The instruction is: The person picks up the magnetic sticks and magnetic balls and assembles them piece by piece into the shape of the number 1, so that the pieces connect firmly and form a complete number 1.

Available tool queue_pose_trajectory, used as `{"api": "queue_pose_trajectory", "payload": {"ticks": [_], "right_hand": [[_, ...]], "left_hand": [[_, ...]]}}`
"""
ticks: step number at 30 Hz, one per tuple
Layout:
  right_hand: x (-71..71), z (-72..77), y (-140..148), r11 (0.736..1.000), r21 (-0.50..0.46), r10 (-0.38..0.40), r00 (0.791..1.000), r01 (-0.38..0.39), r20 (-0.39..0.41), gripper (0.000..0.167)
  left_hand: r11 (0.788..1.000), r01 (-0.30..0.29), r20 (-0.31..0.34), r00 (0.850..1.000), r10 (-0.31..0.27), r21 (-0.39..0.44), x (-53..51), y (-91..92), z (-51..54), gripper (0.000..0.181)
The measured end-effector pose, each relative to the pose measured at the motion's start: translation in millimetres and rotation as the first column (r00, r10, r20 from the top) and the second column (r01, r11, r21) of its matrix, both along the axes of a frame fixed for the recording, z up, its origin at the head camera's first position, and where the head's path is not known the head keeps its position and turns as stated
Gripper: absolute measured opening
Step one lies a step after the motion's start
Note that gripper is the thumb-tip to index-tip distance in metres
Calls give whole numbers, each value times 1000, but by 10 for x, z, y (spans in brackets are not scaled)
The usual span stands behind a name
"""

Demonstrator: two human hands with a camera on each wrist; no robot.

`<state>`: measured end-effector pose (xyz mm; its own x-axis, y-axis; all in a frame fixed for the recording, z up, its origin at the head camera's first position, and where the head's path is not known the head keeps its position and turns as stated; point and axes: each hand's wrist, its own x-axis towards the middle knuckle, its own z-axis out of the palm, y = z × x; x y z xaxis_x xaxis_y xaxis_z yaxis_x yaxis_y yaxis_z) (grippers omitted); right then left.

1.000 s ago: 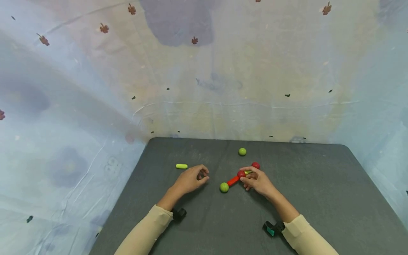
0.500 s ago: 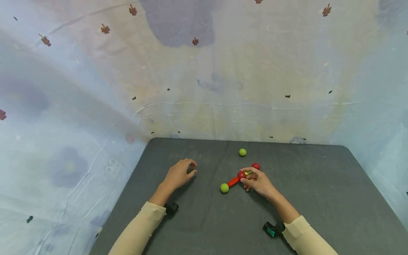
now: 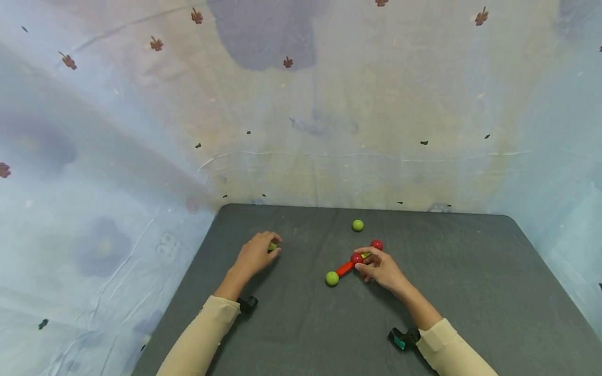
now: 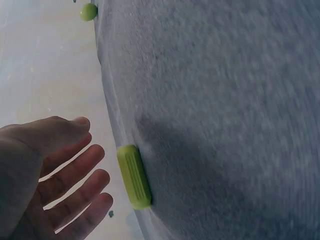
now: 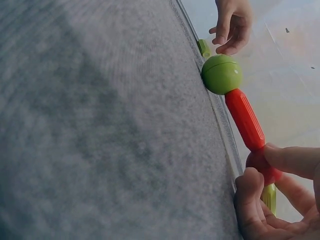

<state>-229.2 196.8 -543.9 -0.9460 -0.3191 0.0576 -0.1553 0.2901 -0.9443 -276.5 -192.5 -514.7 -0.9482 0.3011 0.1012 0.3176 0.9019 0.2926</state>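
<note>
I watch remotely: left hand [image 3: 255, 253] spread beside lone green stick [image 4: 133, 176]; right hand [image 3: 381, 269] pinching middle red ball [image 3: 356, 258].

So the left hand [image 4: 52, 189] is down in the lower left corner, thumb on top and the other fingers fanned out below it with slim gaps between them. Fingertips point at a chunky yellow-green stick [image 4: 134, 176] with grooves running lengthwise, just beside them but not touching. The stick's lying near the edge of the gray, fuzzy-looking surface [image 4: 240, 90], kinda tilted in this view, with a dark shadow [image 4: 185, 170] spreading next to it. Way up top left there's a green ball [image 4: 89, 12], well apart from the stick, and a pale backdrop [image 4: 45, 75] fills the left side.
</note>
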Motion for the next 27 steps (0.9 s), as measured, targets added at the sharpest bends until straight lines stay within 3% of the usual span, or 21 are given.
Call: {"api": "queue_pose_trajectory", "payload": {"ticks": [11,17,27], "right_hand": [[-36,-44,0,998,50,-44,999,44,-4,44],[-37,-63,-10,997,53,-56,998,56,3,44],[-27,-37,-23,996,58,-71,997,70,15,43]], "left_hand": [[993,-25,-51,999,19,-116,-130,-148,-80,26],[990,-56,-38,998,52,-126,-154,-184,-79,23],[989,-61,-25,998,58,-137,-175,-196,-100,22]]}}
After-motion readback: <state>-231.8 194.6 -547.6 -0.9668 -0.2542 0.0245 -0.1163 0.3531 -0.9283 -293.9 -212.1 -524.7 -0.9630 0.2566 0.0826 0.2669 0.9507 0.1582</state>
